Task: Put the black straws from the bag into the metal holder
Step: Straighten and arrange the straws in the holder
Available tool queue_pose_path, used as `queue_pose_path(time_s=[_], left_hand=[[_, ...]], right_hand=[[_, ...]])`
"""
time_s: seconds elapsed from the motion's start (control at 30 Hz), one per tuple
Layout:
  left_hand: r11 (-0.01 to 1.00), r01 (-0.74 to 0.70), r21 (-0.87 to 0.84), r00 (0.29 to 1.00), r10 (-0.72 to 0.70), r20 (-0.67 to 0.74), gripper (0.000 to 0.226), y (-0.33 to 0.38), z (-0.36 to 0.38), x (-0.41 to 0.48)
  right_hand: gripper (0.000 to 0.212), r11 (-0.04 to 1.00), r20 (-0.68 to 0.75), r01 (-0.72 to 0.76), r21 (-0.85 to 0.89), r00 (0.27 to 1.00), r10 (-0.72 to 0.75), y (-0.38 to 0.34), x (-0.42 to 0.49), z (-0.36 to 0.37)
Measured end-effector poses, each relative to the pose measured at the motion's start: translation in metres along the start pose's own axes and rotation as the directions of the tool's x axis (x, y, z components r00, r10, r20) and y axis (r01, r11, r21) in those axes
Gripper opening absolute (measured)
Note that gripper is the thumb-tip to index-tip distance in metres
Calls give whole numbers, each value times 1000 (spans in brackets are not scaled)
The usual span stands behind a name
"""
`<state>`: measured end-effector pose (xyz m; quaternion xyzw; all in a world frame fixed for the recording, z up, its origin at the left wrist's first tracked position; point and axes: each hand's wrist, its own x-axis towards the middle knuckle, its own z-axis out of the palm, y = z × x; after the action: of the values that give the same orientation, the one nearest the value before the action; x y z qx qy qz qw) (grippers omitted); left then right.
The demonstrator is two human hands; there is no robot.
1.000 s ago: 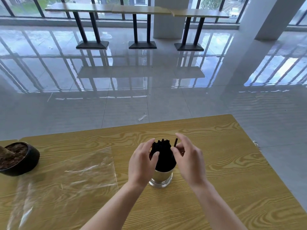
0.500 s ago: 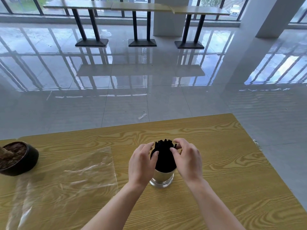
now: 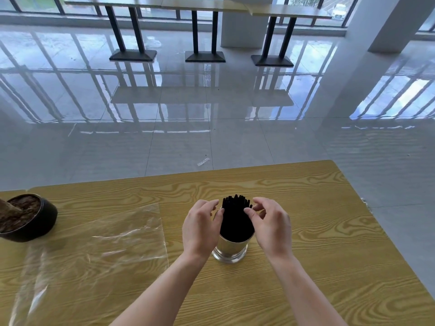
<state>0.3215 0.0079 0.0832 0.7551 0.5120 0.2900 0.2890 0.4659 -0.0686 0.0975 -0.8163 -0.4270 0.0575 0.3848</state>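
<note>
Between both hands (image 3: 202, 228) (image 3: 270, 225), black straws (image 3: 236, 217).

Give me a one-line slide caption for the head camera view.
Both hands, left and right, flank black straws standing in a metal holder on a wooden table.

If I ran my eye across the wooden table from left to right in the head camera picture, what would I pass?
Dark bowl → clear plastic bag lying flat → left hand → black straws standing in the metal holder → right hand.
</note>
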Motion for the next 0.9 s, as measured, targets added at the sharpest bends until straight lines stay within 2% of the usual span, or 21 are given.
queue_pose_path(time_s=[0.1, 0.2, 0.33, 0.5, 0.67, 0.8, 0.9], left_hand=[[998, -42, 41, 999, 42, 5, 22, 3, 2, -5], [995, -77, 57, 997, 75, 29, 19, 5, 4, -11], [994, -67, 86, 997, 64, 34, 44, 2, 3, -15], [961, -251, 118, 958, 230, 171, 70, 12, 2, -13], [893, -345, 289, 930, 284, 233, 66, 10, 4, -8], [890, -355, 286, 923, 285, 259, 68, 7, 2, -6], [919, -333, 210, 928, 281, 243, 69, 9, 3, -6]], right_hand=[[26, 998, 16, 9, -63, 1000, -8, -3, 3, 4], [28, 997, 40, -13, -80, 999, 16, -7, 5, 7], [34, 995, 64, 44, -92, 997, -39, -5, 3, 5], [32, 979, 121, 153, -136, 983, -137, -11, 1, 7], [34, 971, 163, 195, -137, 971, -173, -15, 2, 8], [46, 955, 217, 248, -165, 953, -210, -15, 5, 5], [48, 950, 253, 277, -141, 938, -236, -18, 10, 4]])
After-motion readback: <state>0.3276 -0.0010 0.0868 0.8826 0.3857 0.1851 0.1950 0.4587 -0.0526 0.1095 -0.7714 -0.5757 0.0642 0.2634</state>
